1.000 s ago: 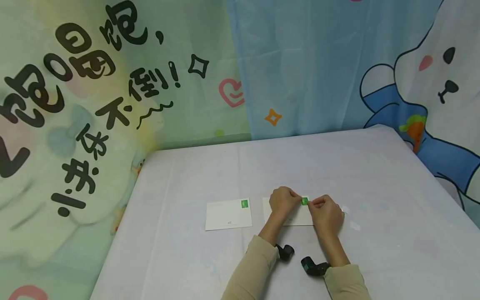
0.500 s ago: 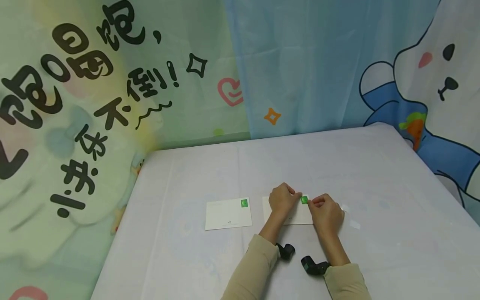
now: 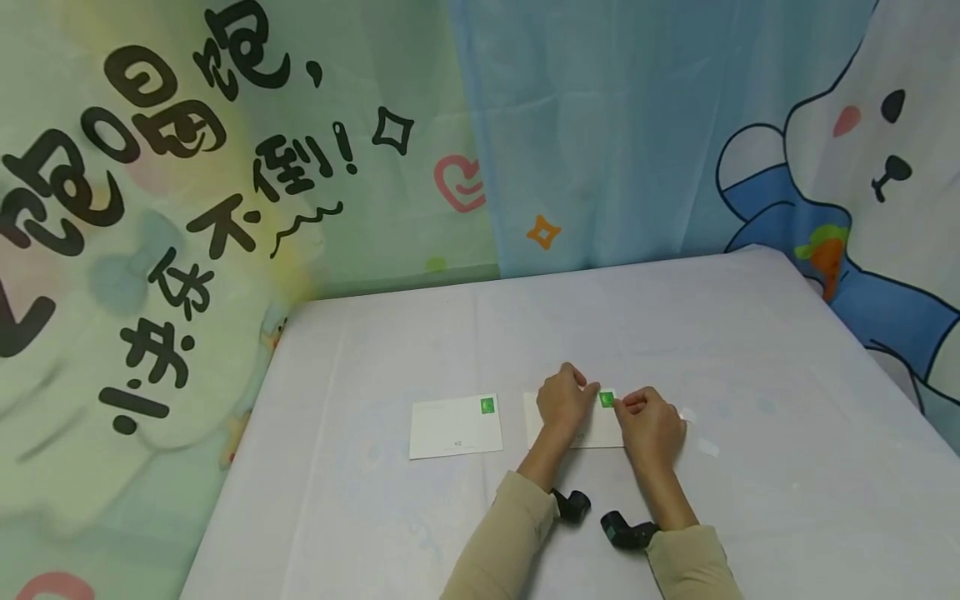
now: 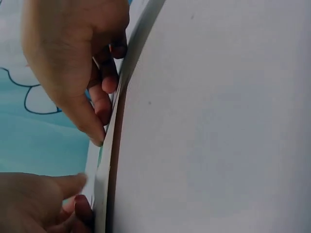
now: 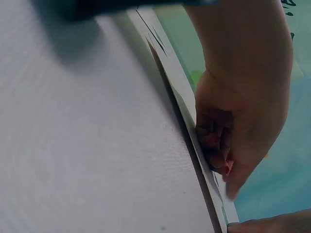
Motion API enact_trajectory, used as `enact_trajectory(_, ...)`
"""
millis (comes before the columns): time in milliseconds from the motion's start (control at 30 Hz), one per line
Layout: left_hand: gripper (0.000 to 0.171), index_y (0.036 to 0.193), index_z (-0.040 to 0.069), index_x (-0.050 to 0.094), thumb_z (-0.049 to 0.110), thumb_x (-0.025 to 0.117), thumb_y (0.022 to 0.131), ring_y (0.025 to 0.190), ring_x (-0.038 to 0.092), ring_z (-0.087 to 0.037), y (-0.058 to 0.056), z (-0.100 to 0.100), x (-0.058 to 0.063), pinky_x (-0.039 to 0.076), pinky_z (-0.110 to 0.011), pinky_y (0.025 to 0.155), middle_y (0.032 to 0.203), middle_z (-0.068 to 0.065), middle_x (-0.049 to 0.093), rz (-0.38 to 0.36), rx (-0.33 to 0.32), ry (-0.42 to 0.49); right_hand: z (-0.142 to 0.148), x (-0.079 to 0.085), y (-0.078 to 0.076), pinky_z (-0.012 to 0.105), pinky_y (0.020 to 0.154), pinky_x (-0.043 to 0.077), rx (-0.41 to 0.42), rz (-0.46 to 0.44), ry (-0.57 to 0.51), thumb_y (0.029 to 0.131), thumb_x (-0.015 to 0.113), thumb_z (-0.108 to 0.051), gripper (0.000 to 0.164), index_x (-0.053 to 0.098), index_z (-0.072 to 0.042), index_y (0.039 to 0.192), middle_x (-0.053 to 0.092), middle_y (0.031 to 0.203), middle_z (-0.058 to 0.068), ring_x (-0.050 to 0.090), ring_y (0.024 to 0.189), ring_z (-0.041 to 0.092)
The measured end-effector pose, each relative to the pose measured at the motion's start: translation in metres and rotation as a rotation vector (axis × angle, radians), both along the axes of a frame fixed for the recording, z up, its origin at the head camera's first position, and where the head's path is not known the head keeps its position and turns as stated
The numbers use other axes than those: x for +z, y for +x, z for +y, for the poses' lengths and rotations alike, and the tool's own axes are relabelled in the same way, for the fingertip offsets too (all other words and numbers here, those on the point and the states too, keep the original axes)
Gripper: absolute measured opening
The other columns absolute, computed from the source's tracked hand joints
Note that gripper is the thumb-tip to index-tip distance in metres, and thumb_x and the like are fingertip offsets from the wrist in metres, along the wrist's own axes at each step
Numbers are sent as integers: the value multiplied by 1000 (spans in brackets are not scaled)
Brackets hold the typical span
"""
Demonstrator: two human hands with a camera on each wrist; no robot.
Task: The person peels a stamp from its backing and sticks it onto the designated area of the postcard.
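A white card (image 3: 588, 433) lies on the table, with a small green stamp (image 3: 607, 400) at its upper right corner. My left hand (image 3: 561, 404) is over the card's upper left part, fingers loosely curled. In the right wrist view its thumb (image 5: 234, 187) stands slightly apart from the card. My right hand (image 3: 654, 425) is at the card's right edge, thumb and forefinger together at the stamp's lower right corner. Its thumb tip (image 4: 98, 138) touches the green edge in the left wrist view. The stamp's underside is hidden.
Left of the hands lies a second white card (image 3: 453, 433) bearing its own green stamp (image 3: 487, 405). Small pale, clear-looking scraps (image 3: 707, 448) lie right of the right hand. Black wrist cameras (image 3: 628, 532) sit near both cuffs. A printed curtain (image 3: 600, 125) hangs behind the white-covered table.
The left fingertips have shifted a little up and left of the stamp. The right hand stays at the stamp's corner, with hardly any movement. The second card has not moved.
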State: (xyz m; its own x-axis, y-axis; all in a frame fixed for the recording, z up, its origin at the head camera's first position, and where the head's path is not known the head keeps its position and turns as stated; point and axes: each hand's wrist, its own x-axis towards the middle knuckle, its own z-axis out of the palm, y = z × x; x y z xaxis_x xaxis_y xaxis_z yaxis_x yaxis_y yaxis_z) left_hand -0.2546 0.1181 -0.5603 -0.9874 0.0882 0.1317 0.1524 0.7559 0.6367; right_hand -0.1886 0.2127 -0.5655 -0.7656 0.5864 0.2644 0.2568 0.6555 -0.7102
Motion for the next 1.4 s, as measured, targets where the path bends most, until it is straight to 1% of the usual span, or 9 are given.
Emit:
enact_trajectory(100, 16, 81, 14, 60, 27, 69, 82, 49, 45, -7, 3, -4, 0, 33, -21, 45, 60, 5, 56, 46, -9, 98, 1, 0, 0, 45, 66, 29, 7, -3, -6, 80, 71, -14, 15, 62, -2, 77, 63, 65, 12, 54, 66, 32)
enact_trajectory(233, 8, 89, 13, 61, 16, 66, 84, 53, 46, -3, 9, -15, 1, 33, -16, 46, 64, 7, 54, 199, -46, 157, 4, 0, 3, 44, 66, 33, 63, 18, -7, 85, 66, -15, 16, 62, -1, 82, 64, 69, 14, 56, 67, 33)
enact_trajectory(333, 15, 97, 12, 62, 13, 66, 83, 67, 54, -7, 15, -27, 3, 40, -18, 56, 77, 5, 59, 328, -60, 84, 3, 2, 9, 44, 68, 39, 176, 31, -3, 88, 63, -14, 15, 64, 1, 89, 64, 77, 15, 58, 73, 32)
enact_trajectory(433, 34, 114, 8, 59, 18, 68, 83, 96, 58, -16, 22, -38, 3, 46, -26, 77, 104, -3, 62, 369, -103, -51, -1, 6, 18, 49, 78, 43, 324, 17, 29, 87, 62, -10, 19, 64, 3, 100, 64, 98, 19, 58, 92, 36)
enact_trajectory(567, 66, 138, 1, 37, 36, 61, 88, 130, 35, -28, 30, -48, -3, 33, -39, 101, 139, -11, 41, 277, -209, -300, -6, 10, 28, 56, 93, 33, 484, -58, 139, 84, 64, -11, 43, 54, 7, 122, 48, 129, 24, 43, 118, 42)
enact_trajectory(733, 78, 147, 2, 11, 51, 41, 94, 139, 6, -28, 36, -53, -16, 14, -42, 109, 152, -10, 12, 107, -274, -481, -10, 11, 32, 58, 100, 21, 580, -192, 268, 88, 63, -24, 68, 32, 15, 134, 30, 139, 31, 28, 128, 45)
enact_trajectory(967, 73, 147, 6, 12, 55, 26, 96, 139, 1, -24, 38, -55, -23, 6, -38, 110, 153, -11, 8, 60, -264, -566, -16, 11, 35, 58, 103, 11, 591, -296, 327, 95, 49, -37, 69, 27, 12, 138, 24, 144, 27, 19, 133, 41)
enact_trajectory(1200, 70, 148, 10, 15, 56, 20, 96, 140, 2, -22, 39, -56, -21, 5, -37, 110, 153, -9, 8, 70, -262, -612, -18, 15, 36, 59, 103, 10, 544, -308, 354, 95, 46, -40, 66, 29, 7, 139, 25, 145, 23, 20, 134, 39)
enact_trajectory(1400, 69, 148, 11, 16, 56, 22, 96, 140, 3, -22, 39, -57, -21, 6, -38, 110, 153, -9, 8, 54, -265, -613, -15, 11, 35, 60, 103, 9, 562, -305, 319, 97, 42, -39, 63, 30, 7, 139, 27, 144, 24, 21, 133, 40)
